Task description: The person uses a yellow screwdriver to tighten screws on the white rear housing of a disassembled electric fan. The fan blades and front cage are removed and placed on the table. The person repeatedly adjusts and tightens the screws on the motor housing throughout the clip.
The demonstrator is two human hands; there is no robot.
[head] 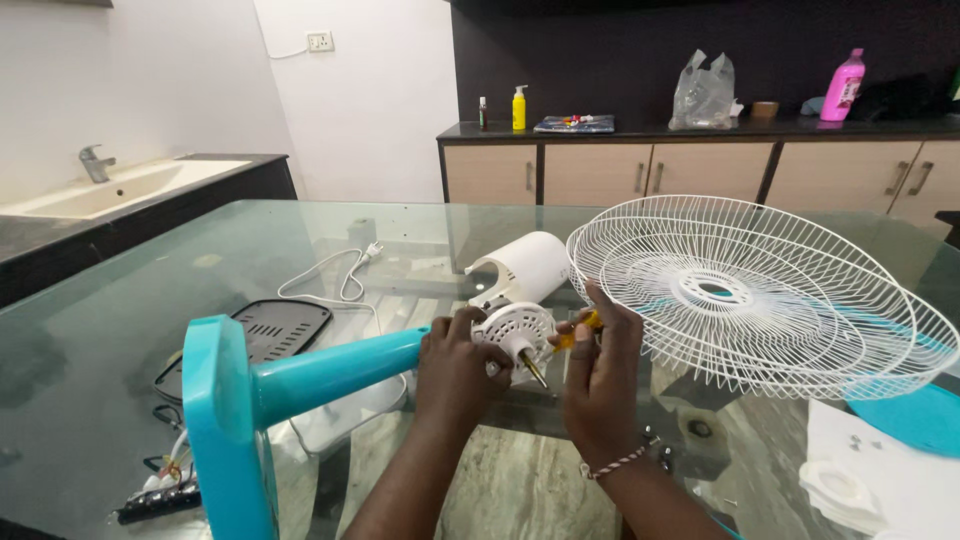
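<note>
A turquoise fan stand (300, 375) lies on its side on the glass table (150, 290), its base toward me. My left hand (455, 365) grips the stand's top next to the white motor face (515, 328) with its metal shaft. My right hand (600, 365) holds a yellow-handled screwdriver (578, 328) against the motor face. The white motor cover (530, 262) lies just behind the motor.
Two white wire fan guards (760, 290) are stacked at the right. A black plate (275, 328) and white cord (340, 280) lie at left, loose wiring (165, 485) near the base. A turquoise blade (915, 415) and white parts (840, 485) sit bottom right. Sink (110, 190) at left, cabinets (700, 170) behind.
</note>
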